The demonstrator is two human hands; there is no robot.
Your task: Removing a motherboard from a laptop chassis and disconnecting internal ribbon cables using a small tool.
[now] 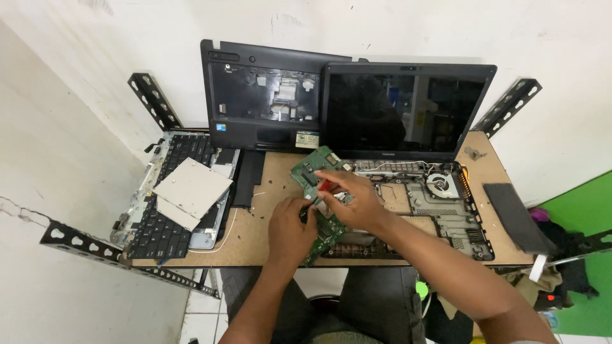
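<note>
Kbd [167, 204] w/ silver drive [191, 191] on top, left; palmrest cover [261, 95] vs wall.

Green circuit board [313, 173] middle hidden under both hands; red tool tip unclear.

Only had the one view to work with, a cam strapped to the person's head. It looked steeply down and forward over the small wooden table [268, 237], facing the white wall [395, 32] behind it. Sat pretty close, so both forearms came in from the bottom edge and the whole tabletop fit in frame, with a bit of floor tile [203, 313] and the person's lap showing underneath. No second view to overlap with.
</note>
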